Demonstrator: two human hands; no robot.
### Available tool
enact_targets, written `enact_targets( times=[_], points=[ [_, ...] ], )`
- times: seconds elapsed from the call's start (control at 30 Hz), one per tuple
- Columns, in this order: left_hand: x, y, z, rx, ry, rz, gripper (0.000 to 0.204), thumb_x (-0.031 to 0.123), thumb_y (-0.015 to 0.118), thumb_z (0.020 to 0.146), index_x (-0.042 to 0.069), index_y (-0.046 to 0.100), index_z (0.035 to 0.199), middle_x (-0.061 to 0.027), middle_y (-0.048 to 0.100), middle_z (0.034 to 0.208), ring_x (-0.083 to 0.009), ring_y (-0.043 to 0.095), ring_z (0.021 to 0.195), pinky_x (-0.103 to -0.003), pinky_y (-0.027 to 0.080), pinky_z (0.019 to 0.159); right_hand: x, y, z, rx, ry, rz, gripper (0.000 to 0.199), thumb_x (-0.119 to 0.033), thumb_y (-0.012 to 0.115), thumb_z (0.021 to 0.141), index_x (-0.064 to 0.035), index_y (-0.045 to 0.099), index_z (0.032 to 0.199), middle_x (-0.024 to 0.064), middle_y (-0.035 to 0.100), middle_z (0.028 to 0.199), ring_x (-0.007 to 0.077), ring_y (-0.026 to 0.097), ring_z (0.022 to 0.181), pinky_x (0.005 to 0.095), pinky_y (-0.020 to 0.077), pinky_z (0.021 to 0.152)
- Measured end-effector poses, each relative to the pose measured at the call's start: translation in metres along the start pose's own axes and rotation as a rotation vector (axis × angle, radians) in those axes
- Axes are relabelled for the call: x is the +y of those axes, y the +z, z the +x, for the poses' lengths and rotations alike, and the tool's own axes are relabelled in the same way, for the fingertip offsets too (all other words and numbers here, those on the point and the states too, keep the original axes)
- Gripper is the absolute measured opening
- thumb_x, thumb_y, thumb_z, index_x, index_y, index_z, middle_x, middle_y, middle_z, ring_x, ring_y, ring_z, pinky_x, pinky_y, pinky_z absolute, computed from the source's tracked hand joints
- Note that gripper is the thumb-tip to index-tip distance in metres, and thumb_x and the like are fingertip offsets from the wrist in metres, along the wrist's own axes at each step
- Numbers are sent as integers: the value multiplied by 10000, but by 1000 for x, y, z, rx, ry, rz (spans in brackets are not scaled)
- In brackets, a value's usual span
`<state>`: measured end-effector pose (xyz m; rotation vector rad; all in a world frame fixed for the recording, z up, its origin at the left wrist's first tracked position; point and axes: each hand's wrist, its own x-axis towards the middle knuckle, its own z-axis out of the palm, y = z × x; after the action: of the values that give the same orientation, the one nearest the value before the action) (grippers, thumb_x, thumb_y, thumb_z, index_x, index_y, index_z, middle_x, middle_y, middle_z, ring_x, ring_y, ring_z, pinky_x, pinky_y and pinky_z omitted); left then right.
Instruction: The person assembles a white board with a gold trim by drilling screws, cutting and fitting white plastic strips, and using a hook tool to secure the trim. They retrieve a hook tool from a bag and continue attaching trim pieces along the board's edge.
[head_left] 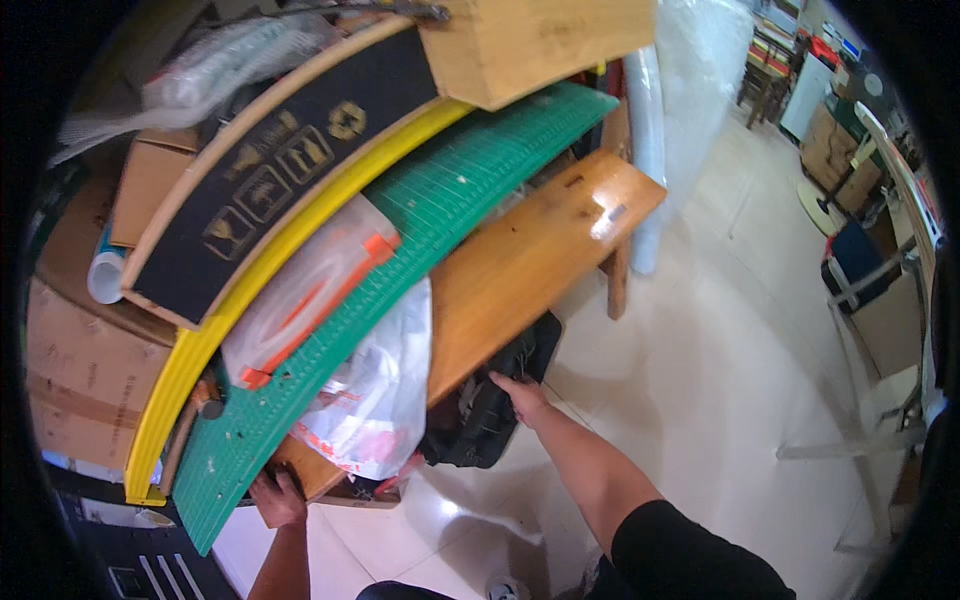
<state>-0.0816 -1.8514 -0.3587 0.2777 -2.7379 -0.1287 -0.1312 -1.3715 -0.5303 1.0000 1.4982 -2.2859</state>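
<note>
The right hand (522, 396) grips the black bag (490, 405) under the wooden bench (520, 265), fingers curled. The left hand (277, 497) clasps the bench's near end, fingers wrapped around the edge.

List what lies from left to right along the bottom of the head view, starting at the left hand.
Left hand gripping the green cutting mat's lower end → white plastic bag → black bag → right hand touching the black bag.
</note>
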Motion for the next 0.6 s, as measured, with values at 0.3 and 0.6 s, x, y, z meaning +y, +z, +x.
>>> enact_targets(
  times=[0.3, 0.6],
  points=[
    [12, -5, -9, -98, -149, 111, 667, 429, 539, 980, -5, 467, 1482, -313, 470, 1498, -492, 412, 1396, -555, 283, 1208, 52, -31, -42, 505, -71, -538, 666, -538, 480, 1001, 86, 676, 1127, 306, 706, 1047, 470, 671, 1020, 520, 512, 910],
    [-69, -23, -9, -433, -17, -110, 620, 400, 701, 929, 2, 562, 1384, -284, 547, 1426, -461, 502, 1323, -516, 397, 1144, 52, -44, -312, 246, 29, -959, 415, -340, 532, 955, 33, 705, 1004, 296, 713, 1020, 450, 685, 1027, 498, 528, 910]
  ],
)
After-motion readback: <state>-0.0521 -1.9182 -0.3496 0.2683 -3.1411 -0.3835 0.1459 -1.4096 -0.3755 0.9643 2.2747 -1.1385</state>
